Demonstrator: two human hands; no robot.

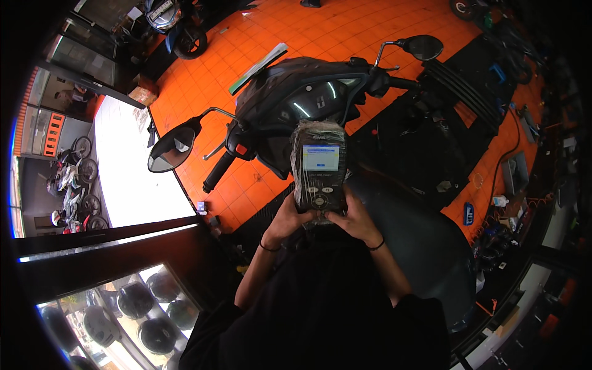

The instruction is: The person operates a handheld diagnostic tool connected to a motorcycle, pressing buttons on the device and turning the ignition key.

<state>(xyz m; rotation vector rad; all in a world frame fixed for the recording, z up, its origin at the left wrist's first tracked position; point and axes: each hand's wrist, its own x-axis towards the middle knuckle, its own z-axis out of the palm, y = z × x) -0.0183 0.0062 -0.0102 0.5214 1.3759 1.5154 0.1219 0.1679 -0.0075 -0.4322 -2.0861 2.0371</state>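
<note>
Plainly, the device (317,182) sits between the fingers (302,217) of the left hand (282,223) and those of the right hand (357,222), in view between the scooter's (296,92) handlebar and its seat (419,246). Both sets of fingers are closed in only as far as its width allows, gripping the lower end from either side. The thumbs (335,217) rest on its lower face, tips near each other just below the round button (320,201); the other fingers are mostly hidden at the sides and behind, so I cannot tell how they curl. Crinkled clear wrap (317,127) covers the device, and its lit screen (320,161) is turned toward the person, above the thumbs. A dark band (269,248) circles each wrist. On the scooter's left are a mirror (172,148) and a black grip (219,172), well apart from the left hand. Orange tiles (228,188) lie beneath the scooter, a dark mat (468,154) is to its right, and helmets (135,300) stand to its left.
</note>
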